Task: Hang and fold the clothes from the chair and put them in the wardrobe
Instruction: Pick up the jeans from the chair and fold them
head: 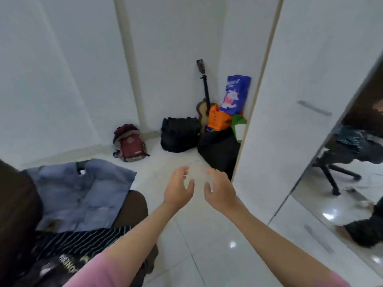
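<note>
Fingers spread and empty on your left hand (179, 188) and right hand (219, 190); reaching blind risks dragging the denim shirt (83, 195) off its hanger (81, 163).

White walls (62, 69) all round, meeting at a corner with a pale trim strip (129, 65). Glossy white tiled floor (207, 235) below, catching bright spots of light. In the corner, leaning upright, a small guitar (204, 104), beside a blue printed bag (235, 94), an orange bag (218, 118) and black bags (180, 133). Further left, against the wall, a dark red backpack (130, 143). At right, a mirror panel (348, 172) reflecting a wheeled chair base.
</note>
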`<move>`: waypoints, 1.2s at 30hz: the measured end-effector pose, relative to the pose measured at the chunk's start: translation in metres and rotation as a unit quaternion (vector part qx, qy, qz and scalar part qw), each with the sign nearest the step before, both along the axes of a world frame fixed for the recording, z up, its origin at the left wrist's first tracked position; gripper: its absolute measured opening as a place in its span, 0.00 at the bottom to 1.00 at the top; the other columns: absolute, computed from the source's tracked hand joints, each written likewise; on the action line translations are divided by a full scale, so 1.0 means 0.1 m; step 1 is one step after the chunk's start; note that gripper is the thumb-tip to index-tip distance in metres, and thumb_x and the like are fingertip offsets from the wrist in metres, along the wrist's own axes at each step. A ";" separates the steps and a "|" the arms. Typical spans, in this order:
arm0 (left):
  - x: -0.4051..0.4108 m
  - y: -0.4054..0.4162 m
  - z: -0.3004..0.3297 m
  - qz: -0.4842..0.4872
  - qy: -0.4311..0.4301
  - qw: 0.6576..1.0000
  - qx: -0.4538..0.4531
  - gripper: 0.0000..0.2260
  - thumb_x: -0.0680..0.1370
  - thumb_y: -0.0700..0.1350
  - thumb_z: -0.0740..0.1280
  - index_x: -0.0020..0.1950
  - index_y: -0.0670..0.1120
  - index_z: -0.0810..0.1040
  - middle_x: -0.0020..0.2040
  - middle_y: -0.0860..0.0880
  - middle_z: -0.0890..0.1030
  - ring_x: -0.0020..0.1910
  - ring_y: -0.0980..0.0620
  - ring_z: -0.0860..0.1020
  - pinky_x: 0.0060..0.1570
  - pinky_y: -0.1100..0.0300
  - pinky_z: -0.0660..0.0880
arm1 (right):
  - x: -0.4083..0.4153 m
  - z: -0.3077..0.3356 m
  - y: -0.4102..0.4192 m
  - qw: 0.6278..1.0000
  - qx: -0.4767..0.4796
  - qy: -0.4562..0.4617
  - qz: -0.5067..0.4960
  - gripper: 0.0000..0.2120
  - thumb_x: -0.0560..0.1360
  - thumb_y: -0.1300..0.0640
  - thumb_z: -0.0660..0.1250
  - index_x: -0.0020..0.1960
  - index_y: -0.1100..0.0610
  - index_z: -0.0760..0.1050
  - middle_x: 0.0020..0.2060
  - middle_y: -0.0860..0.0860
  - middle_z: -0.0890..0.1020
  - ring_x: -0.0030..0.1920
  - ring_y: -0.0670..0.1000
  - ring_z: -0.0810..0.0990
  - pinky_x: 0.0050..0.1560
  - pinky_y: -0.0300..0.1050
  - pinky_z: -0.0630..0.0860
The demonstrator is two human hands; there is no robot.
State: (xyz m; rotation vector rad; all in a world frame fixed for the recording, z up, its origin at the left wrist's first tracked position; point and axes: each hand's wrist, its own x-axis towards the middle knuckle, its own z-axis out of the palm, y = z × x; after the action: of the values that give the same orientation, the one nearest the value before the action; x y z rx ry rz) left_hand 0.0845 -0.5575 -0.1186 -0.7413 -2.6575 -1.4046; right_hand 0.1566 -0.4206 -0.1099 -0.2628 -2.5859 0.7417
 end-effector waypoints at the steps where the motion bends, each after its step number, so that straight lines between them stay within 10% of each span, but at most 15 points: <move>1: -0.12 -0.22 -0.02 0.032 -0.003 0.999 0.002 0.18 0.77 0.46 0.66 0.66 0.45 0.69 0.59 0.49 0.75 0.55 0.52 0.75 0.50 0.62 0.69 | -0.22 -0.04 -0.18 0.999 0.003 -0.007 0.037 0.22 0.76 0.60 0.62 0.70 0.59 0.68 0.63 0.55 0.76 0.63 0.56 0.73 0.64 0.51 0.71; 15: -1.61 -1.97 -0.68 0.400 -0.146 0.905 0.009 0.16 0.79 0.43 0.63 0.66 0.45 0.69 0.60 0.48 0.74 0.60 0.51 0.73 0.54 0.62 0.69 | -2.97 -0.53 -1.77 0.888 0.036 -0.124 0.441 0.21 0.78 0.57 0.60 0.71 0.55 0.67 0.65 0.52 0.74 0.65 0.54 0.71 0.63 0.48 0.70; 36: -1.91 -2.27 -2.70 0.597 -0.453 0.578 0.323 0.04 0.76 0.46 0.66 0.48 0.52 0.72 0.45 0.49 0.80 0.41 0.52 0.79 0.40 0.60 0.76 | -4.69 -2.16 -4.23 0.623 0.165 -0.289 0.708 0.18 0.77 0.57 0.65 0.66 0.59 0.71 0.61 0.57 0.77 0.62 0.56 0.74 0.60 0.51 0.72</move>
State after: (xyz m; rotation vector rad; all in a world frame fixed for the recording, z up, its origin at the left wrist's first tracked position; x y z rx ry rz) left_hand -0.1068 -0.7841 -0.3882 1.8763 -1.6085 -2.0281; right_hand -0.3127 -0.8438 -0.3262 2.2193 -2.9957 0.5519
